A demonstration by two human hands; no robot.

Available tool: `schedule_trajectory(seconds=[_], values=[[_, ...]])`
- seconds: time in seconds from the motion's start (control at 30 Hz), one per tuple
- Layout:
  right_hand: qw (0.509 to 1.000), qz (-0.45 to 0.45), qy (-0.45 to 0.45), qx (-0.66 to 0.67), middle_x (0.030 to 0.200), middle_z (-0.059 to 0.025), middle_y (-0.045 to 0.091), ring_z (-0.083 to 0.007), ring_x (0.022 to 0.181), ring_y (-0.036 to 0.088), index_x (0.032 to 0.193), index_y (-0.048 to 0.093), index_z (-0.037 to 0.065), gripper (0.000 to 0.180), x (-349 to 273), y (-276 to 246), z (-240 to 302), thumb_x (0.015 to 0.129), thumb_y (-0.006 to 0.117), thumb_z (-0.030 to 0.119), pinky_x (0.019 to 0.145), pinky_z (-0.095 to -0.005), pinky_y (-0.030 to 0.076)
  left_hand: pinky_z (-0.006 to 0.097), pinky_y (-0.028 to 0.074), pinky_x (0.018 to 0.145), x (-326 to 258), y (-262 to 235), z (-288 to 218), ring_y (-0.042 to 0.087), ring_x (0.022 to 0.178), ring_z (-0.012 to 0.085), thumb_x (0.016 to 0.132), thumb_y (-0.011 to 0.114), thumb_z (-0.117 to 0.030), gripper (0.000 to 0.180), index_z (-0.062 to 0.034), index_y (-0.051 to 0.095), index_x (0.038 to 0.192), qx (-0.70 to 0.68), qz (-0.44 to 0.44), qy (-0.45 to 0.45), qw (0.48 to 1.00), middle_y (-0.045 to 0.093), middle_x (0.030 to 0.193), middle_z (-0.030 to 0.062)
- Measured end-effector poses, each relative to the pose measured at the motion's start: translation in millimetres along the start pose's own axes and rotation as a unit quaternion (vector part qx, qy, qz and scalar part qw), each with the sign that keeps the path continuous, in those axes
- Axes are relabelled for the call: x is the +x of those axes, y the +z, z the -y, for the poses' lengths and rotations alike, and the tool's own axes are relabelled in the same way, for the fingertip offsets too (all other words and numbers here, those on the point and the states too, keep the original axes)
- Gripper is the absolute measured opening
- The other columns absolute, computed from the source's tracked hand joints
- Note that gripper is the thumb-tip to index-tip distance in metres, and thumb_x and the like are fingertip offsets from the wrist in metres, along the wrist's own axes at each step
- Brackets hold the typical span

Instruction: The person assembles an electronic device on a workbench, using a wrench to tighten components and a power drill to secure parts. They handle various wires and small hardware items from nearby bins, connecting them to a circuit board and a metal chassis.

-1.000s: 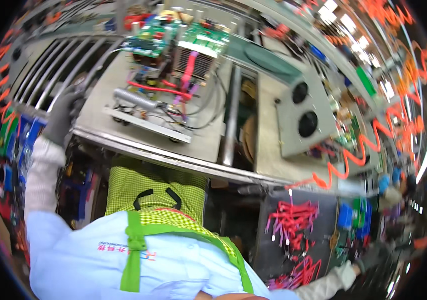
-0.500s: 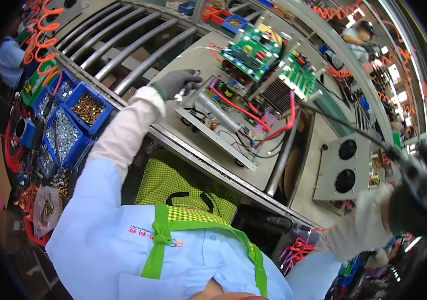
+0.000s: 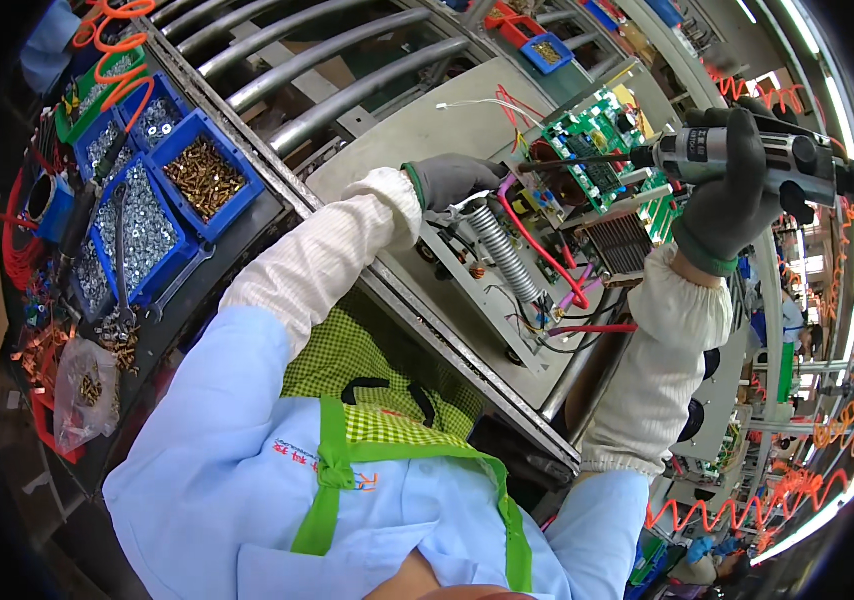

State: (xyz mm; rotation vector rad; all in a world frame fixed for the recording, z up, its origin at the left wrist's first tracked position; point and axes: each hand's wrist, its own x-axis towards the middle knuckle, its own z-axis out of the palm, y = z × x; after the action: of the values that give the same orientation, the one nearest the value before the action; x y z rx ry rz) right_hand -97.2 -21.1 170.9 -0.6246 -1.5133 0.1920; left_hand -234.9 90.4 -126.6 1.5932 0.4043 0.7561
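My right hand (image 3: 732, 195) is wrapped round a grey and black power screwdriver (image 3: 702, 152), held nearly level. Its long thin bit points left across the green circuit board (image 3: 597, 135), with the tip close to my left fingers. My left hand (image 3: 457, 187), in a dark glove, is closed at the left end of the open electrical unit; whatever its fingers pinch is too small or hidden to name. Beside those fingers are a ribbed silver cylinder (image 3: 500, 250) and a thick red cable (image 3: 535, 238) with a purple end. A black finned heat sink (image 3: 619, 245) stands below the board.
Left of me, blue bins hold brass screws (image 3: 205, 178) and silver nuts or washers (image 3: 134, 235). A wrench (image 3: 184, 280) lies beside them. Metal rollers (image 3: 347, 92) run past the far left. Coiled orange hoses (image 3: 122, 55) hang nearby. A clear bag (image 3: 87, 395) sits at lower left.
My right hand has brought the screwdriver from the far right up and left, over the unit. My left hand has moved right, from the unit's edge to the cable end.
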Motion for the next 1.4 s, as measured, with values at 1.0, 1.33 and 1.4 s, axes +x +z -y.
schedule_trajectory(seconds=[1.0,1.33,1.4], values=[[0.996,0.033,0.085,-0.017,0.074,-0.0137,0.068,-0.0189,0.062,0.065,0.082,0.064,-0.004,0.022,15,17,-48,0.082,0.068,0.018,0.062,-0.0300,0.053,0.027,0.047,0.070,-2,11,0,0.060,0.078,0.0141,0.085,0.056,-0.011,0.018,0.0017,0.068,0.090,0.097,-0.104,0.137,0.980,0.065,0.087,0.0069],[0.991,0.043,0.117,-0.047,0.077,-0.0135,0.068,-0.0169,0.066,0.064,0.087,0.066,-0.004,0.025,8,8,-47,0.084,0.065,0.020,0.065,-0.0285,0.052,0.036,0.050,0.080,4,16,11,0.063,0.087,0.0319,0.077,0.062,-0.007,0.018,-0.0020,0.066,0.094,0.310,-0.120,0.235,0.913,0.065,0.095,0.0151],[0.992,0.032,0.109,-0.054,0.077,-0.0136,0.068,-0.0173,0.066,0.064,0.087,0.067,-0.005,0.026,7,4,-52,0.084,0.064,0.020,0.065,-0.0289,0.052,0.036,0.050,0.078,4,17,11,0.062,0.085,0.0315,0.076,0.063,-0.007,0.018,-0.0018,0.065,0.094,0.267,-0.102,0.198,0.938,0.064,0.094,0.0146]])
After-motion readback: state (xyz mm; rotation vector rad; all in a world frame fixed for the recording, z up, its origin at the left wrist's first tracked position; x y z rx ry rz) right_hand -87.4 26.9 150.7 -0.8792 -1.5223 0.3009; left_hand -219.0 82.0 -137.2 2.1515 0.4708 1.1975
